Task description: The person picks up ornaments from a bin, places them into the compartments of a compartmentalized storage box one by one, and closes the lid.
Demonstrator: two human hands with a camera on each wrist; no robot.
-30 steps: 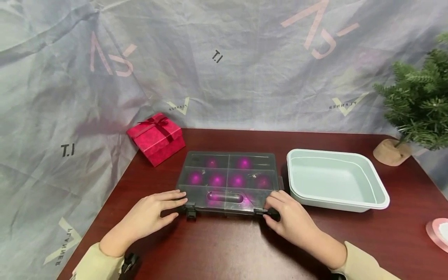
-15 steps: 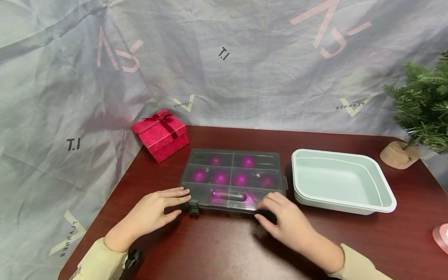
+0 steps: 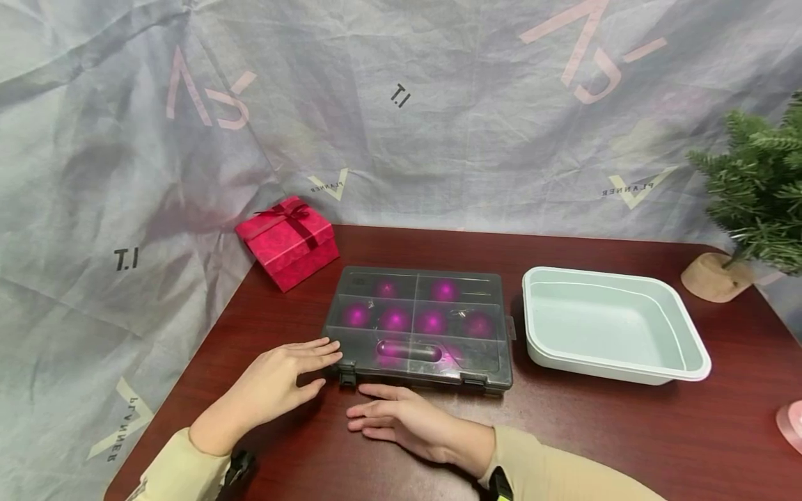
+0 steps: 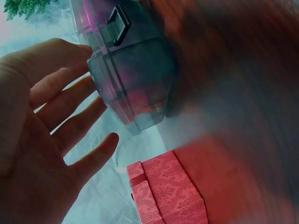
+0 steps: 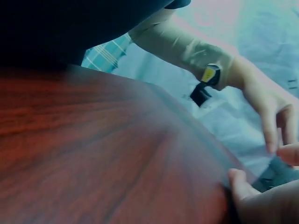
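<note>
A flat, see-through dark plastic compartment case (image 3: 416, 332) lies lidded on the table, with several glowing magenta spots showing in its lid. My left hand (image 3: 272, 383) is at its left front corner, fingers extended, fingertips on the lid's edge. Beside that hand the left latch (image 3: 347, 376) juts from the front edge; the left wrist view shows it as a dark loop (image 4: 120, 25) standing out from the wall. My right hand (image 3: 416, 423) hovers just before the case's front, fingers loosely extended, holding nothing. The right latch (image 3: 473, 380) is at the front edge.
A pale green basin (image 3: 617, 327) stands right of the case. A red gift box (image 3: 291, 243) with a bow sits at the back left. At the right are a small artificial pine tree (image 3: 758, 188) on a wooden base and a pink ribbon roll (image 3: 791, 426), partly cut off.
My right hand has left the case's right latch and moved left along the front edge, near the left latch. The left hand keeps its place at the corner.
</note>
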